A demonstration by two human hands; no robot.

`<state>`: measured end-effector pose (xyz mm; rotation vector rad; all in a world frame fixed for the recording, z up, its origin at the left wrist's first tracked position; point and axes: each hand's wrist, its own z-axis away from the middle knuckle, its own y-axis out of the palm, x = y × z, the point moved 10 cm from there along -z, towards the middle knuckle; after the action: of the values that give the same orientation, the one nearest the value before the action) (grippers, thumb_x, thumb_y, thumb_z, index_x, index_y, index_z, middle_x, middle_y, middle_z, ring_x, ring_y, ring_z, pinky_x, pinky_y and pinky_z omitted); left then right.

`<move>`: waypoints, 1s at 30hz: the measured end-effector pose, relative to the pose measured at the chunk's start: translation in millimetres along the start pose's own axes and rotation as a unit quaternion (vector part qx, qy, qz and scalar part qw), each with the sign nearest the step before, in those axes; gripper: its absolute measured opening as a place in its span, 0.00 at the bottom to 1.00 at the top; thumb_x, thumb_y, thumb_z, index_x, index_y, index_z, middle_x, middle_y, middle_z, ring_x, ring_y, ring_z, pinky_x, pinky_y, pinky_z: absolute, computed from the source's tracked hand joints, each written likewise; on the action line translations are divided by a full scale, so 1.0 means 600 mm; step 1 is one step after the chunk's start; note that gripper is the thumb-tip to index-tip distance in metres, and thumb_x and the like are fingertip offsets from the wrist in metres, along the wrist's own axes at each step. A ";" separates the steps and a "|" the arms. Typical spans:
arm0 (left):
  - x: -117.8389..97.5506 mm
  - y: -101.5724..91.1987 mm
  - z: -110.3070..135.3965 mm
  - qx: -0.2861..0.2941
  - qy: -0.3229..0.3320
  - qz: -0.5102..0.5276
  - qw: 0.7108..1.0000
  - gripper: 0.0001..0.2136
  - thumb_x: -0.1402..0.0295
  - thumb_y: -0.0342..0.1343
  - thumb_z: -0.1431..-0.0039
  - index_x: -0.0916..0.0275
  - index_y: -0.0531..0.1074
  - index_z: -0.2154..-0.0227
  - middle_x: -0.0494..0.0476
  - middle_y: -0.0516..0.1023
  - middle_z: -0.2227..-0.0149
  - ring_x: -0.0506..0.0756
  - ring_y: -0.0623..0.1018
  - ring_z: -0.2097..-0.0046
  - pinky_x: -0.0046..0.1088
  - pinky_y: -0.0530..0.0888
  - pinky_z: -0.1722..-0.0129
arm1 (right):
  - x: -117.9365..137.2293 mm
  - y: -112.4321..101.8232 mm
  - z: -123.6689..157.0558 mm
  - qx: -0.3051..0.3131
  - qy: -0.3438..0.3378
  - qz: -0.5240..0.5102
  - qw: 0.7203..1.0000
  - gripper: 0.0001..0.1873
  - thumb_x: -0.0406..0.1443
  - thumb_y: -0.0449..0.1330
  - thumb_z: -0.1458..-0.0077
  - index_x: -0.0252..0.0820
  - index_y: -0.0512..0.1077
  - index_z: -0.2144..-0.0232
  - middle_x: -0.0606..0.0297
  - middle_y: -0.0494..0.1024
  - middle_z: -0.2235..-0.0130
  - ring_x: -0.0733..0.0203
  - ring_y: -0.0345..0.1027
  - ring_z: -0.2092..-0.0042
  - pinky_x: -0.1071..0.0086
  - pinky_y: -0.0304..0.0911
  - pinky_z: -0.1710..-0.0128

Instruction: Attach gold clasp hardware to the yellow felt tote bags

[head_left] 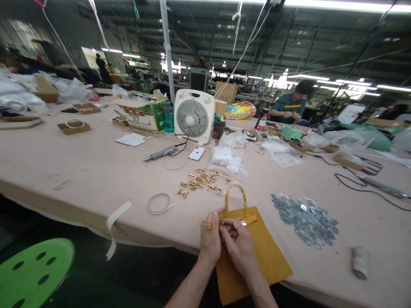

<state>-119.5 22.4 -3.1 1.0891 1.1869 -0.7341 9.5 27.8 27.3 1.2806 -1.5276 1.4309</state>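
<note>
A mustard-yellow handbag panel [269, 252] with an arched handle [236, 188] lies at the table's front edge, partly over it. My left hand [209, 241] is closed round a yellow strap [205, 224], whose end sticks out past the thumb. Over the panel, my right hand [240, 244] has its fingers pinched together close to the left fingertips. A glint of metal shows between the hands, but what the right fingers hold is hidden. Gold-coloured metal fittings [201, 179] lie heaped beyond the handle. To the right spreads a pile of small grey metal plates [305, 220].
A roll of tape [159, 203] lies left of my hands. Further back are a corded screwdriver [160, 153], a phone [197, 153], a box fan [194, 115] and plastic bags [226, 158]. A small cylinder [360, 262] is at right. A co-worker [289, 105] sits across the table.
</note>
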 end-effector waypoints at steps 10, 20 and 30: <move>-0.016 -0.001 0.014 0.004 -0.010 0.005 1.000 0.26 0.44 0.46 0.30 0.59 0.79 0.51 0.63 0.84 0.54 0.60 0.81 0.57 0.34 0.77 0.55 | -0.029 -0.005 0.017 -0.056 0.032 -0.094 0.994 0.23 0.53 0.67 0.43 0.40 0.82 0.58 0.60 0.79 0.71 0.59 0.72 0.76 0.67 0.72 0.77; -0.027 -0.002 0.025 -0.013 -0.014 0.056 0.998 0.25 0.44 0.50 0.32 0.60 0.80 0.53 0.65 0.83 0.53 0.63 0.80 0.50 0.37 0.75 0.46 | -0.013 -0.002 0.018 -0.125 -0.118 0.098 0.980 0.17 0.51 0.65 0.40 0.48 0.84 0.59 0.56 0.84 0.59 0.48 0.80 0.58 0.57 0.76 0.56; 0.023 0.014 -0.009 0.019 -0.237 0.449 0.861 0.15 0.58 0.68 0.44 0.64 0.79 0.61 0.64 0.84 0.54 0.64 0.81 0.46 0.39 0.75 0.42 | 0.046 0.014 -0.047 -0.087 -0.063 -0.013 0.994 0.23 0.53 0.62 0.39 0.44 0.81 0.54 0.57 0.84 0.59 0.51 0.78 0.61 0.63 0.76 0.60</move>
<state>-110.0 31.5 -14.3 1.2404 0.1641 -0.2465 -10.3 48.6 55.5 1.3009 -1.6719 1.1916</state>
